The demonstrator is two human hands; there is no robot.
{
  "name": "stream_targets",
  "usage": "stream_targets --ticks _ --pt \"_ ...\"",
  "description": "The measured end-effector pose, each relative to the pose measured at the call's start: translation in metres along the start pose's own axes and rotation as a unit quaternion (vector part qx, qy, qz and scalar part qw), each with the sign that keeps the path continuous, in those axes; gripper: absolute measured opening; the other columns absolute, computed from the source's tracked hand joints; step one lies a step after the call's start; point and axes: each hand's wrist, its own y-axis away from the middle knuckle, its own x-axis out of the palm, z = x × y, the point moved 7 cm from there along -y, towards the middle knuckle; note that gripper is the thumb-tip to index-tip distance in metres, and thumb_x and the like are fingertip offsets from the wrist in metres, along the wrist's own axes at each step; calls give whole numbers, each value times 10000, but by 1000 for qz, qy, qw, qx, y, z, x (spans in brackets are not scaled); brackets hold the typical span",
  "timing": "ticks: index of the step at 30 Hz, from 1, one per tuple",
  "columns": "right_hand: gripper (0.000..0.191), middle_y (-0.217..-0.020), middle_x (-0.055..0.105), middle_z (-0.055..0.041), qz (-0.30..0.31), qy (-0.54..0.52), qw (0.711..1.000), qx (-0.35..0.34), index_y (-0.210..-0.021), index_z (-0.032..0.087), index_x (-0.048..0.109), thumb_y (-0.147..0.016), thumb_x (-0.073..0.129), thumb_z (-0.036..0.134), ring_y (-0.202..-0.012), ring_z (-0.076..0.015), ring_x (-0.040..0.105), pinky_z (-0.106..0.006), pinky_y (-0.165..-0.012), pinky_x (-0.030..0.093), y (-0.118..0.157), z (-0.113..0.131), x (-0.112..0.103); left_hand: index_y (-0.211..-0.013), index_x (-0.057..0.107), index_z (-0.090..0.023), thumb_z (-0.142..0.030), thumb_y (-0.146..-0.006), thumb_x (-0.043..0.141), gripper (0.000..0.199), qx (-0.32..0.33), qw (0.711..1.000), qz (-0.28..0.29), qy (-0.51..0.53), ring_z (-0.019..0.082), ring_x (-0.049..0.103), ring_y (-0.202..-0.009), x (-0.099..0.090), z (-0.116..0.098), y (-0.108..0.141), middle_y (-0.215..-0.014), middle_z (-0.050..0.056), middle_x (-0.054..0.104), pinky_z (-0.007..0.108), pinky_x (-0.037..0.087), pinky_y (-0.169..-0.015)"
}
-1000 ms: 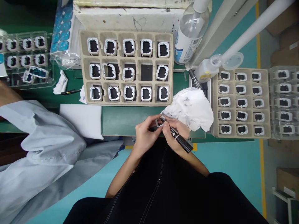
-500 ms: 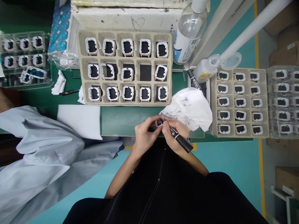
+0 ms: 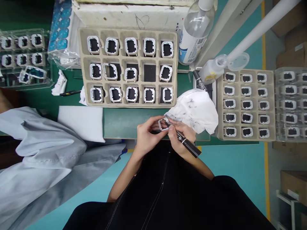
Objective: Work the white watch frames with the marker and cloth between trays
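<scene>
Between the fingers and thumb of my left hand (image 3: 146, 135) is a small white square frame (image 3: 160, 125) with rounded corners and an open middle. My right hand (image 3: 181, 137) grips a black marker pen (image 3: 188, 145), its tip at the right side of the frame. The right fingers also seem to reach the frame's edge, though the exact contact is hidden. Just past my hands stands a cardboard-coloured moulded tray (image 3: 139, 106) with similar white frames in its compartments; one compartment of the middle row holds only a dark pad. A white cloth with dark smudges (image 3: 195, 110) lies beside my right hand.
Right of the cloth are a second moulded tray (image 3: 254, 105) and a clear plastic tray (image 3: 279, 105) of frames. Bottles (image 3: 192, 48) and a slanted white pole (image 3: 261, 27) rise behind. At left sit a folded white cloth (image 3: 80, 123) and another person's grey sleeve (image 3: 48, 143).
The white frame has turned in my left fingers so its opening shows more. The marker and my right hand have shifted slightly to the right.
</scene>
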Motion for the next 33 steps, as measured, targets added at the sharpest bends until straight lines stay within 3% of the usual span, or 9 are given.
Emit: stream_targets --ticks 7,11,20,26,31,33 --pt "139 -957 940 -4 -3 18 1000 -1 -1031 290 746 -1148 779 223 -962 -272 980 -391 -864 841 -1 -1 2 -1320 904 -220 -276 -922 1044 426 20 1000 -6 15 234 972 -967 1 -1 1 -1115 55 967 303 820 -966" --pt "146 -935 929 9 7 14 1000 3 -1022 287 741 -1133 802 214 -937 -258 974 -390 -903 845 -2 -1 3 -1324 902 -218 -297 -931 1047 427 12 1000 -7 11 237 973 -995 2 -1 1 -1142 52 968 318 820 -990" --pt "127 -812 831 36 -30 -81 996 -11 -1114 301 724 -1127 774 185 -1011 -334 986 -502 -884 868 5 -5 0 -1377 890 -231 -289 -886 1112 543 1 1000 6 26 254 970 -1022 1 2 2 -1179 58 962 334 815 -1015" --pt "113 -744 770 85 -31 -91 995 -27 -1104 305 703 -1133 763 214 -644 -222 845 -598 -942 877 4 -3 0 -1356 875 -227 -322 -900 1109 521 1 999 19 28 250 960 -1018 0 3 0 -1152 57 950 354 816 -1023" --pt "144 -792 795 50 -31 -92 995 -28 -1121 300 715 -1102 779 173 -928 -303 970 -519 -892 875 4 -2 0 -1337 869 -226 -313 -925 1068 465 1 1000 25 16 234 949 -1028 -1 4 -1 -1191 60 944 345 810 -1023" --pt "165 -788 796 56 -32 -99 994 -34 -1123 303 716 -1091 783 155 -872 -283 958 -520 -919 874 3 -1 0 -1344 867 -230 -290 -934 1049 452 5 1000 27 12 228 947 -1033 0 3 -1 -1201 58 942 335 805 -1022"
